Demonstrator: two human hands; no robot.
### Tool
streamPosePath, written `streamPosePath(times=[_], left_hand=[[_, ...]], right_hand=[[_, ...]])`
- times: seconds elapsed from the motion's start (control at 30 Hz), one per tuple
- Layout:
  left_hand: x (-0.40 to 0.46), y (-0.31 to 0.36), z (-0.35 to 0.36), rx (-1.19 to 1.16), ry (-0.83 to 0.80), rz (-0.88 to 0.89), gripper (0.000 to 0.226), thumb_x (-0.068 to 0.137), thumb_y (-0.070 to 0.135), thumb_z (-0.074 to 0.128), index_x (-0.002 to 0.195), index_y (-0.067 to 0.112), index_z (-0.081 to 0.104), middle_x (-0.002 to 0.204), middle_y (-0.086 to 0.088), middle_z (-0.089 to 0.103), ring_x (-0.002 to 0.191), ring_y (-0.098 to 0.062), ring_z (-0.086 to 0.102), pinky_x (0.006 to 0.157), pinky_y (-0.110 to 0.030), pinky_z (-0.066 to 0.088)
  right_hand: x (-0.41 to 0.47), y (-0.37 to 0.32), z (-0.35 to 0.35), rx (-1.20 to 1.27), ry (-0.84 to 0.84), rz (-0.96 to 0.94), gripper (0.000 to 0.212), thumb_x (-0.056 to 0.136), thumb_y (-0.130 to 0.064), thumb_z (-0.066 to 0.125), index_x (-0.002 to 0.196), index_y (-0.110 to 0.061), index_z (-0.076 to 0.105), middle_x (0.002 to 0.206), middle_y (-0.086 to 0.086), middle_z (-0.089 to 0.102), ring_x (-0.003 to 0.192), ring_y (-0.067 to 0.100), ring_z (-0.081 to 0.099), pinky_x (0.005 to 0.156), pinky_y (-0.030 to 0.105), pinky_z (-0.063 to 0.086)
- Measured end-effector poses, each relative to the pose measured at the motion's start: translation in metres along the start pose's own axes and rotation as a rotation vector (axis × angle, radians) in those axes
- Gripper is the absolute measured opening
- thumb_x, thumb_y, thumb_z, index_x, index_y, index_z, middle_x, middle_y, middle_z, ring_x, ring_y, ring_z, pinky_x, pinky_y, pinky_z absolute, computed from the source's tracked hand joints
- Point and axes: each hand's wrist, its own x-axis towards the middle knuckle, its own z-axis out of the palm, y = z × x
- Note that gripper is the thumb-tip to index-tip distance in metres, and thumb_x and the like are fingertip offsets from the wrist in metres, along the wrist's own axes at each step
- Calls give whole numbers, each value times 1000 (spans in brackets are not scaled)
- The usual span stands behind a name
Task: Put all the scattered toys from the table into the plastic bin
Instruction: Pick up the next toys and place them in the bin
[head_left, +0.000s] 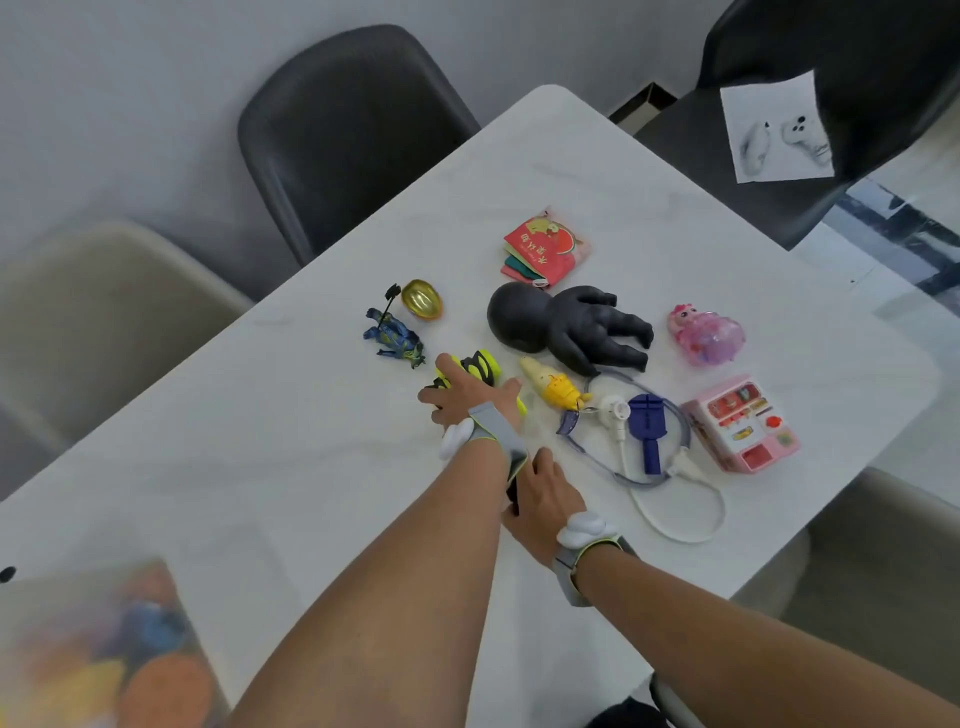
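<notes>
- The left hand reaches forward over the white marble-look tabletop and lies on a yellow-and-black toy car; its fingers are spread over the car and curl around it, though whether the grip has closed cannot be told.
- The toy car's long axis runs diagonally, from near-left under the palm to far-right, where a yellow wheel sticks out past the fingertips.
- The right hand sits just behind the left wrist, fingers curled downward around something dark that is mostly hidden; what it is cannot be told.
- Both wrists wear grey straps with white cloud-shaped pieces.
- Left of the left hand lies a blue-and-yellow action figure, with a shiny gold ingot-shaped toy beyond it.
- Just right of the left hand lies a yellow-and-cream corn-shaped toy, pointing far-left to near-right.
- Beyond that toy, a black plastic baby doll lies with its head toward the left hand and its legs away to the right.
- Further out sits a red cloth book.
- Right of the right hand lies a toy stethoscope with blue and white parts, then a pink toy vending machine and a pink translucent pig figure.
- The clear plastic bin, blurred and holding colourful things, stands at the near left, well behind both hands.
</notes>
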Motion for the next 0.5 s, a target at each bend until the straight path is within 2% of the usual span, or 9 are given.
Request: streamPosePath(times=[0.13, 0.23, 0.33, 0.5], left_hand=[[5, -4, 9, 58, 90, -6, 87, 59, 46, 78, 122, 31, 21, 114, -12, 29, 81, -34, 45, 61, -43, 37], [3, -7, 10, 38, 130, -18, 76, 64, 40, 75, 119, 30, 22, 112, -10, 29, 84, -36, 48, 63, -42, 35], [-3, -17, 5, -6, 114, -30, 68, 68, 39, 74, 112, 30, 23, 109, -8, 27, 86, -37, 50, 66, -43, 37], [-17, -42, -20, -75, 67, 111, 63, 66, 39, 71, 106, 27, 24, 106, -8, 32, 75, -39, 54, 60, -39, 42]], right_hand=[[-11, 11, -3, 95, 60, 39, 37, 77, -29, 56, 106, -21, 34, 93, 2, 33, 78, 26, 43, 54, 34, 36], [-10, 13, -11, 147, 98, 63, 37, 78, -29, 58, 108, -22, 38, 93, 3, 34, 76, 28, 45, 54, 32, 35], [-9, 12, -19, 154, 142, 69, 35, 78, -28, 58, 107, -22, 40, 95, 4, 35, 76, 29, 45, 53, 31, 35], [-12, 6, -29, 146, 204, 112, 39, 77, -27, 60, 112, -22, 43, 98, 6, 35, 76, 30, 46, 56, 35, 45]])
